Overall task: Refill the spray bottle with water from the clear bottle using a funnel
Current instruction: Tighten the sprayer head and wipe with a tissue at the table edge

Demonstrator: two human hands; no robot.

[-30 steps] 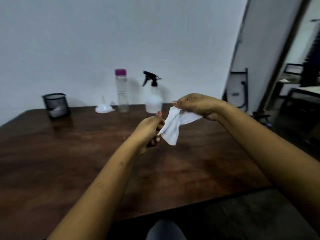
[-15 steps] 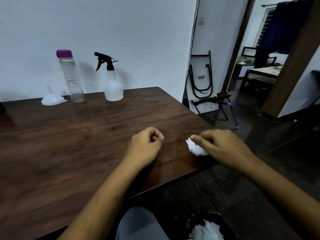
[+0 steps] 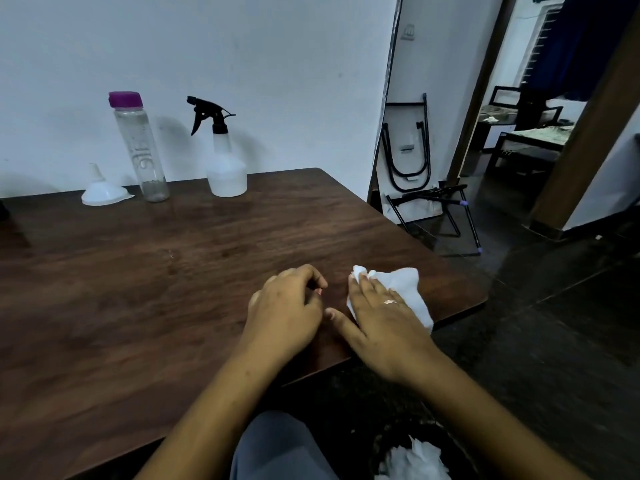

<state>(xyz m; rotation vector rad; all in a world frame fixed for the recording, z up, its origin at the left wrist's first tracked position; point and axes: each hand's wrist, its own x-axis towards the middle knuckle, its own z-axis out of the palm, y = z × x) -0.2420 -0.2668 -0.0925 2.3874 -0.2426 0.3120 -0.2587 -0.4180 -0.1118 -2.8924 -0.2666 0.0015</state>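
A clear bottle with a purple cap stands at the back of the dark wooden table, near the wall. To its right stands a white spray bottle with a black trigger head screwed on. A white funnel lies upside down to the left of the clear bottle. My right hand lies flat with straight fingers on a white tissue near the table's right front corner. My left hand rests beside it on the wood, fingers loosely curled, holding nothing.
A dark bin with crumpled white tissue inside stands on the floor by my knee. Folded black metal frames lean against the wall beyond the table's right edge. An open doorway leads to another room at the right.
Both hands came down from mid-air to the table's front right. The tissue went from stretched between both hands, to bunched in my right hand, to spread flat under it.
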